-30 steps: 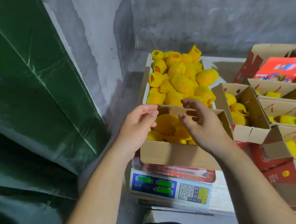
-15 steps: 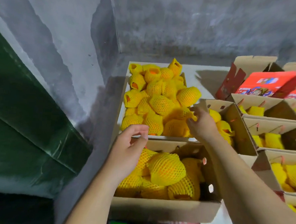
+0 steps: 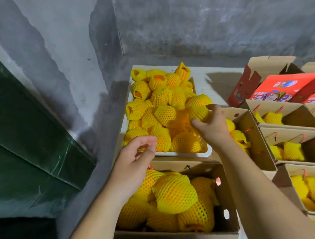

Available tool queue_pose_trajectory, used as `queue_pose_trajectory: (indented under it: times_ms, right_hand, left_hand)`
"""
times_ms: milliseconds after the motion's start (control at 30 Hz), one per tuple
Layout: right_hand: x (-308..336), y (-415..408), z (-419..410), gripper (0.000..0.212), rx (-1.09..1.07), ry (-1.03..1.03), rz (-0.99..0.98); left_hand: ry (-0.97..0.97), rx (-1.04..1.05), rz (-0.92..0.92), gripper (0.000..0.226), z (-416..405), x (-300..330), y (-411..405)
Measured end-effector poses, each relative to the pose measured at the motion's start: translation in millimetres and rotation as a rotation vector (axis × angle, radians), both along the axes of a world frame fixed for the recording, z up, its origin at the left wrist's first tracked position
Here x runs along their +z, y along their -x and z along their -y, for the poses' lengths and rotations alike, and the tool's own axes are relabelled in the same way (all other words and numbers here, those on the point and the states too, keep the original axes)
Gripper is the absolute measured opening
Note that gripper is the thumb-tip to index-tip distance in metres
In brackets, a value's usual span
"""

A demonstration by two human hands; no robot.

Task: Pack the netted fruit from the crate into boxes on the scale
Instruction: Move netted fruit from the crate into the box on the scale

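Grey concrete walls back the white plastic crate [image 3: 208, 152] of yellow foam-netted fruit. My right hand [image 3: 213, 127] grips one netted fruit [image 3: 199, 111] there. My left hand [image 3: 132, 165] hovers loosely curled, holding nothing, over the fruit-filled brown cardboard box [image 3: 176, 238].

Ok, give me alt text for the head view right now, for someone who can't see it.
The right hand grips a yellow-netted fruit at the right edge of the white crate, which is piled with netted fruit. The left hand hovers, fingers loosely curled and holding nothing, over the near cardboard box, already heaped with fruit. More open boxes stand to the right.

Scale hidden – front box [image 3: 174, 237] cut off below.
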State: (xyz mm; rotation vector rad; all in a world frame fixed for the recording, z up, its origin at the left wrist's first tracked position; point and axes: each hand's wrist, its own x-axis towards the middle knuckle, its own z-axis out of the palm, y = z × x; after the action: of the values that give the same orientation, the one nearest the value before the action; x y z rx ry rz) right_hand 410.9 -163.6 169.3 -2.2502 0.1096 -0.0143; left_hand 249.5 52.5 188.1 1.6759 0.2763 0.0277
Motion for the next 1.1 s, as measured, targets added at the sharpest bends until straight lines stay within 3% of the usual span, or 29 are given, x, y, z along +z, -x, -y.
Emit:
queue_pose_trajectory:
  times_ms: [167, 267, 333, 400, 500, 567, 700, 867, 1100]
  right_hand:
    - [59, 77, -12, 0.038, 0.117, -0.695, -0.007]
    - [69, 129, -29, 0.033, 0.332, -0.851, -0.131]
    - [72, 155, -31, 0.025, 0.34, -0.93, -0.158]
    - [73, 171, -23, 0.021, 0.245, -0.825, -0.049]
    - [71, 185, -5, 0.03, 0.033, -0.493, 0.236]
    - [65, 193, 4, 0.039, -0.002, -0.314, 0.363]
    - [48, 199, 20, 0.078, 0.187, 0.234, 0.063]
    - [49, 218, 21, 0.043, 0.152, -0.032, 0.139]
    - [56, 269, 11, 0.038, 0.424, -0.018, 0.164]
  left_hand:
    - [0.131, -0.09, 0.067, 0.025, 12, 14, 7]
    - [0.208, -0.197, 0.13, 0.048, 25, 17, 20]
    - [0.189, -0.253, 0.193, 0.053, 30, 12, 35]
    - [0.11, -0.301, 0.214, 0.046, 29, 13, 47]
    - [-0.09, -0.317, 0.228, 0.032, 25, 13, 54]
    - [-0.092, -0.275, 0.215, 0.027, 22, 14, 59]
    - [-0.13, -0.217, 0.165, 0.023, 9, 21, 77]
    - [-0.174, -0.153, 0.143, 0.023, 3, 25, 108]
    - [-0.22, -0.044, 0.142, 0.024, 12, 20, 158]
